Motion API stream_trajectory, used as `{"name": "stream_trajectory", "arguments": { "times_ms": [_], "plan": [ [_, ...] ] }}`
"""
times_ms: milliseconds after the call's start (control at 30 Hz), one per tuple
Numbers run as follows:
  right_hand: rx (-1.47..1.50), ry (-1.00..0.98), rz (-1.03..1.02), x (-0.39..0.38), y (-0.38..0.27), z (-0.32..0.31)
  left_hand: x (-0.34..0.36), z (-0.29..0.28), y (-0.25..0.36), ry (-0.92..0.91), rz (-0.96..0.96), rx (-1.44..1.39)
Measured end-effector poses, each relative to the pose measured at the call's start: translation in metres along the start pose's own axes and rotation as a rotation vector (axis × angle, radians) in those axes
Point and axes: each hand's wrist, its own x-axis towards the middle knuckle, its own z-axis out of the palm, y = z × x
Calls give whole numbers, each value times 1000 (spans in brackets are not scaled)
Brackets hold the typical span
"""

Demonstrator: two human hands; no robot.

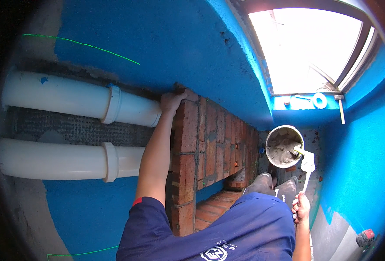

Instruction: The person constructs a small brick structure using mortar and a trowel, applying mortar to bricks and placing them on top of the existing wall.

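My left hand (171, 102) reaches up to the far end of a red-brick wall (210, 143), its fingers closed over a brick (190, 95) at the top corner beside a white pipe. Mortar fills the joints between the bricks. Low on my right, my right hand (302, 206) grips the thin white handle of a tool (308, 172). Its far end is thickly smeared with pale mortar, so its exact kind is unclear. That end is at the rim of a round bucket (268, 153) partly filled with wet grey mortar.
Two thick white pipes (57, 161) run along the left. A bright window (308, 48) is at upper right, with a roll of tape (319, 101) and a hammer-like tool (341, 108) on its sill. Blue walls (157, 39) surround me. A red-and-black object (365, 238) lies lower right.
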Motion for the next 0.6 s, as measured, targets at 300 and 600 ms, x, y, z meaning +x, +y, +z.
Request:
{"name": "stream_trajectory", "arguments": {
  "times_ms": [300,600],
  "plan": [
    [-20,-1,23,-1,-2,4,14,5,-14,37,93,31],
    [-58,-8,11,-1,-1,1,22,9,-16,-43,66,-149]
  ]
}}
